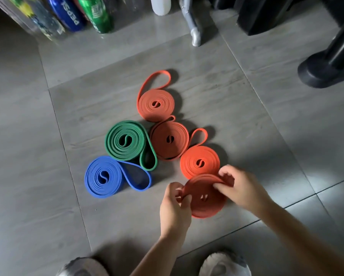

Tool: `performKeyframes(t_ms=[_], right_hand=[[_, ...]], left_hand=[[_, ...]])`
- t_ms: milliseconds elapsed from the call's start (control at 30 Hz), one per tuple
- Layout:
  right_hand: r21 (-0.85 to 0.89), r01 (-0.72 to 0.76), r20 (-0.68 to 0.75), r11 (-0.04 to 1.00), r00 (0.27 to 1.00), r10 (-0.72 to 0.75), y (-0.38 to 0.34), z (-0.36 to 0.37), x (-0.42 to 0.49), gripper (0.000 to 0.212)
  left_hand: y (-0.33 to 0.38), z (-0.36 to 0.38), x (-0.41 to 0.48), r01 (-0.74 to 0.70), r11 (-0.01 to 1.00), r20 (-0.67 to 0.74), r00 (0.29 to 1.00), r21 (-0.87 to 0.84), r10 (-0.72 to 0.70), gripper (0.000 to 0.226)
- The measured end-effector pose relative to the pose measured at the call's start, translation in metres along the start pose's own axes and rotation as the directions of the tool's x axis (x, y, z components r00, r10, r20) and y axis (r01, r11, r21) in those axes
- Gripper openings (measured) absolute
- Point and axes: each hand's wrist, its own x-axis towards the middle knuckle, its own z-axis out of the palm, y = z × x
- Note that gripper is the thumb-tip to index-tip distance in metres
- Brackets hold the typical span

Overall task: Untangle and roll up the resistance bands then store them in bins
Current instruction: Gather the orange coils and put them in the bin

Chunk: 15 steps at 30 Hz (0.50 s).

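Five rolled, on floor (246, 116). Ref: green roll (127, 143).
- blue roll (105, 176): touching, lower left
- rust roll (169, 139): touching, right
- pale orange roll (156, 104): upper right
- bright orange roll (200, 163): right, past rust roll

Sixth, red band (205, 204), lower right of green roll. My left hand (174, 208) and right hand (238, 188) both grip it, pinching outer wraps. Looks nearly wound.

No bins in view, so all storing left.

Text: "PEPSI" on blue bottle (67, 14), far above green roll. Green bottle (96, 14) label unreadable.
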Motion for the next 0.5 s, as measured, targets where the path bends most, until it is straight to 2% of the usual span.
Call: performKeyframes(t_ms=[100,167,267,333,367,433,500], right_hand=[[0.001,0.079,-0.032,0.997,0.996,-0.079,-0.013,-0.027,0.030,0.022],[-0.112,0.127,-0.011,0.986,0.992,-0.129,-0.023,-0.040,0.055,0.023],[-0.444,0.191,0.114,0.876,0.981,-0.156,-0.038,-0.039,0.092,0.023],[-0.541,0.246,0.196,0.804,0.967,-0.163,-0.042,-0.029,0.106,0.023],[-0.551,0.257,0.213,0.794,0.963,-0.163,-0.041,-0.024,0.111,0.025],[-0.571,0.272,0.180,0.775,0.962,-0.205,-0.032,-0.022,0.115,0.042],[-0.564,0.303,0.159,0.769,0.953,-0.259,-0.023,-0.022,0.118,0.065]], left_hand=[[0.022,0.007,0.011,0.073,0.978,-0.004,0.997,-0.195,-0.075,0.026],[0.036,0.013,0.024,0.107,0.957,-0.013,0.993,-0.270,-0.115,0.025],[0.048,0.019,0.041,0.163,0.945,-0.038,0.983,-0.283,-0.181,0.019],[0.045,0.019,0.051,0.198,0.956,-0.070,0.974,-0.218,-0.217,0.012],[0.041,0.018,0.055,0.203,0.960,-0.089,0.971,-0.191,-0.223,0.016],[0.037,0.018,0.057,0.216,0.961,-0.114,0.965,-0.172,-0.238,0.023],[0.037,0.020,0.056,0.264,0.943,-0.082,0.955,-0.203,-0.285,0.032]])
